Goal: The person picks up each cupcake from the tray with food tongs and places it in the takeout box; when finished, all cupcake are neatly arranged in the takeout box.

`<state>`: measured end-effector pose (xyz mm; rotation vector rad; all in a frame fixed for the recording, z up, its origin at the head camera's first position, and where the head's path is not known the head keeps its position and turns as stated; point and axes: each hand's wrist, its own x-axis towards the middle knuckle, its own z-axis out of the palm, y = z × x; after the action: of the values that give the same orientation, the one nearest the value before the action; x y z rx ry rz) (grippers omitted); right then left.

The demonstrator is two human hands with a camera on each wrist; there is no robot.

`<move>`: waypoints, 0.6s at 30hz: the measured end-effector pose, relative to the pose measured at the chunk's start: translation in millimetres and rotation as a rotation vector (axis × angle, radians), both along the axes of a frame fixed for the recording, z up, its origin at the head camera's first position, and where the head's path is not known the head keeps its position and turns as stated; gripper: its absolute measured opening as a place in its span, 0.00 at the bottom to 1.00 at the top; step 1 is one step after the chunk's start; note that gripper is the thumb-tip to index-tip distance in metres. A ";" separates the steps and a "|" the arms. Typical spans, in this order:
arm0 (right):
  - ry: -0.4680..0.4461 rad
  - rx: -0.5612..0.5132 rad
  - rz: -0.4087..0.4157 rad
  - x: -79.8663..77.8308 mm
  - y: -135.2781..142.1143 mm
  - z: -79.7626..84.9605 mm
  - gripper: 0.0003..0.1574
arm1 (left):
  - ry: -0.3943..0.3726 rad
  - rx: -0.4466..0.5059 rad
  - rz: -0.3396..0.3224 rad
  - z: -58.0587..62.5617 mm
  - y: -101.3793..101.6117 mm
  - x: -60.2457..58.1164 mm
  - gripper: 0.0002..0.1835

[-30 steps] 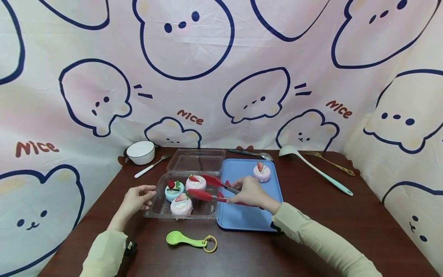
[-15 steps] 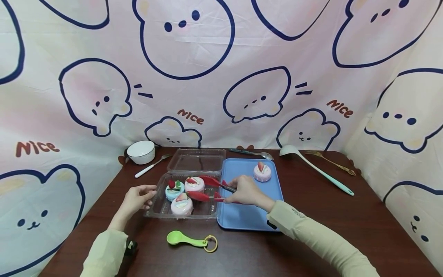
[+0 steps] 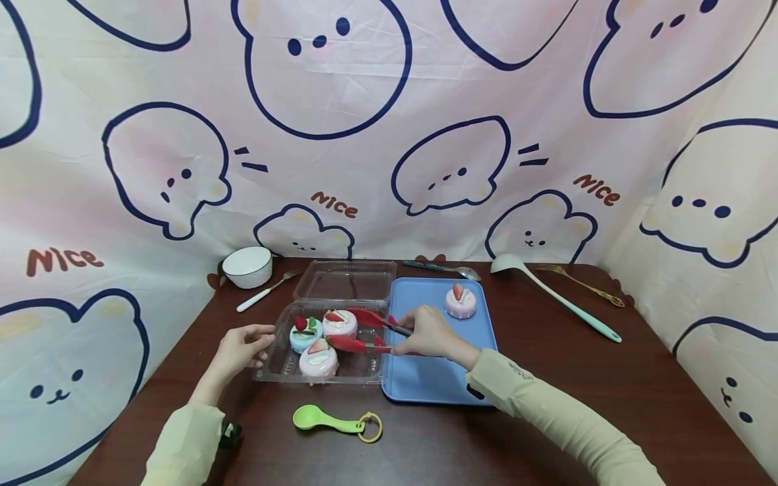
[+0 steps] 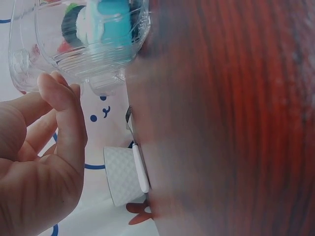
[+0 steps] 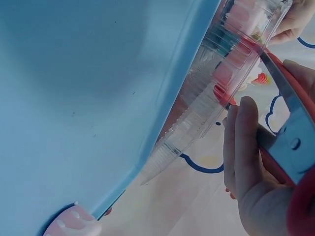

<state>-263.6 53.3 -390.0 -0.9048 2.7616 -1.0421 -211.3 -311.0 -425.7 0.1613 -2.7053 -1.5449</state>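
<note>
The right grip (image 3: 425, 332) is wrapped round red tongs (image 3: 358, 345), whose tips stand apart. Between them, at nine o'clock from that grip, a pink cake (image 3: 339, 327) sits in the clear box (image 3: 355, 370); whether they touch it cannot be told. The cake is round and glossy, topped in red and white, with a blue cake (image 3: 304, 341) at its nine o'clock and a second pink one (image 3: 319, 364) at seven. The right arm (image 3: 565, 412) slants in from four o'clock, over the blue tray (image 3: 431, 381). The left grip (image 3: 242, 347), fingers loosely bent, lies at the box's nine o'clock edge.
</note>
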 end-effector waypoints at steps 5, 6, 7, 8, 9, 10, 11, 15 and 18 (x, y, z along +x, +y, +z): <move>-0.015 -0.012 0.005 0.1 0.1 -0.2 0.30 | -0.005 0.001 0.009 -0.8 0.8 0.4 0.21; -0.019 -0.013 0.004 0.3 0.2 -0.3 0.30 | -0.006 0.002 0.013 -1.2 1.1 0.5 0.21; -0.024 -0.015 0.002 0.4 0.3 -0.1 0.30 | -0.010 0.003 0.024 -1.2 1.3 0.3 0.21; -0.030 -0.017 0.001 0.4 0.4 -0.1 0.30 | -0.010 0.003 0.024 -1.2 1.6 0.6 0.21; -0.033 -0.018 -0.002 0.6 0.4 0.1 0.30 | -0.011 0.003 0.025 -1.0 1.8 0.9 0.21; -0.036 -0.017 -0.005 0.7 0.4 0.2 0.30 | -0.010 -0.002 0.019 -1.1 1.6 0.9 0.21; -0.038 -0.015 -0.007 0.9 0.5 0.2 0.30 | -0.010 0.001 0.022 -1.1 1.5 0.9 0.21; -0.036 -0.009 -0.011 1.1 0.4 -0.1 0.30 | -0.005 0.003 0.007 -0.4 0.7 0.9 0.20; -0.035 -0.007 -0.013 1.1 0.4 -0.7 0.31 | -0.002 0.002 0.007 -0.2 0.8 0.7 0.20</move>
<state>-262.5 53.7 -390.8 -0.8625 2.7404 -1.0597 -210.7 -310.2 -426.0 0.1724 -2.7017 -1.5461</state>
